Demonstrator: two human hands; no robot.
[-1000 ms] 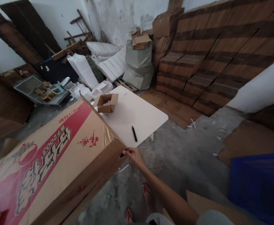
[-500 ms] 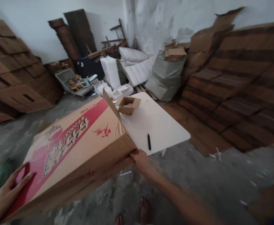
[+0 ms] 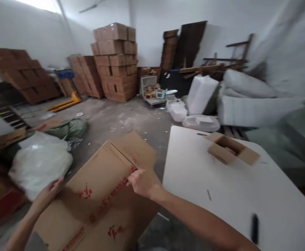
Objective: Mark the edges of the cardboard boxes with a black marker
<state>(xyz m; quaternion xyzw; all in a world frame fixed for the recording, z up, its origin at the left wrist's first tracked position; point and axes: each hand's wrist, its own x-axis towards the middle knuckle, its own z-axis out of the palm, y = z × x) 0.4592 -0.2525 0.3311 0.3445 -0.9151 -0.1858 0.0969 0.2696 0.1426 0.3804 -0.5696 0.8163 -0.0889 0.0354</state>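
Note:
A large brown cardboard box [image 3: 102, 167] with red printing is in front of me, tilted, left of the white table. My right hand [image 3: 139, 181] is closed around its right edge, beside the red-printed seam. At the box's far left edge is my left hand [image 3: 49, 195], its fingers curled over the cardboard. The underside of both grips is hidden. A folded-out brown flap [image 3: 139, 148] extends past the far edge of the box.
On the white table [image 3: 191, 167] lie a small open carton [image 3: 224, 158] and a blurred black pen-like object [image 3: 255, 228]. A white plastic bag [image 3: 41, 162] sits at left. Stacked cartons [image 3: 117, 62], a yellow pallet jack [image 3: 66, 101] and white foam rolls [image 3: 202, 94] stand farther back.
My view has swung left, so the table appears farther right. The box has been turned, its red-striped face no longer showing; my right hand still grips its edge, and my left fingers now curl over it.

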